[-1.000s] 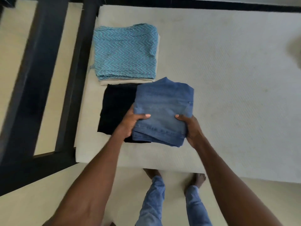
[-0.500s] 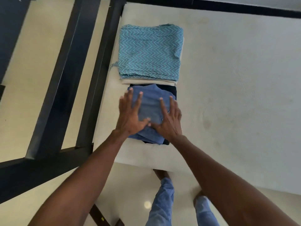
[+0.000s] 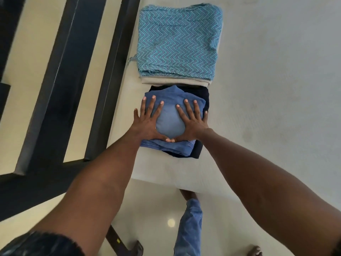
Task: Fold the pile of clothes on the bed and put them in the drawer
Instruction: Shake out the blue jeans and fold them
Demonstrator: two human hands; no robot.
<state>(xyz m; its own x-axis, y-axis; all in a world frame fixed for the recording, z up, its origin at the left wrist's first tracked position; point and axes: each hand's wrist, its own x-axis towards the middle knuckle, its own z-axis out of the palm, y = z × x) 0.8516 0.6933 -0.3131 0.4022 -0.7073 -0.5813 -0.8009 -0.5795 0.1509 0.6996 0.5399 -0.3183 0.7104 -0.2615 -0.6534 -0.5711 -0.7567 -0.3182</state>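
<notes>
Folded blue jeans point(image 3: 170, 120) lie stacked on a black garment point(image 3: 205, 100) near the mattress point(image 3: 276, 89) edge. Left hand point(image 3: 147, 121) and right hand point(image 3: 192, 121) press flat on them, fingers spread, thumbs touching. At 12 o'clock sits a folded zigzag-patterned cloth point(image 3: 178, 43).

The folded jeans point(image 3: 170, 121) were a mid-blue denim, paler and faded at the centre, and they lay on a folded black garment point(image 3: 203, 100) that showed as a dark margin along the far and right sides. The folded top point(image 3: 178, 43) beyond them carried a fine zigzag pattern of turquoise and darker blue lines, with a plain beige folded cloth point(image 3: 175, 82) edging out beneath it. The mattress point(image 3: 276, 89) was off-white, the bed frame point(image 3: 60, 85) black, the floor point(image 3: 36, 43) pale cream, and the person's trouser leg point(image 3: 190, 228) light blue denim
</notes>
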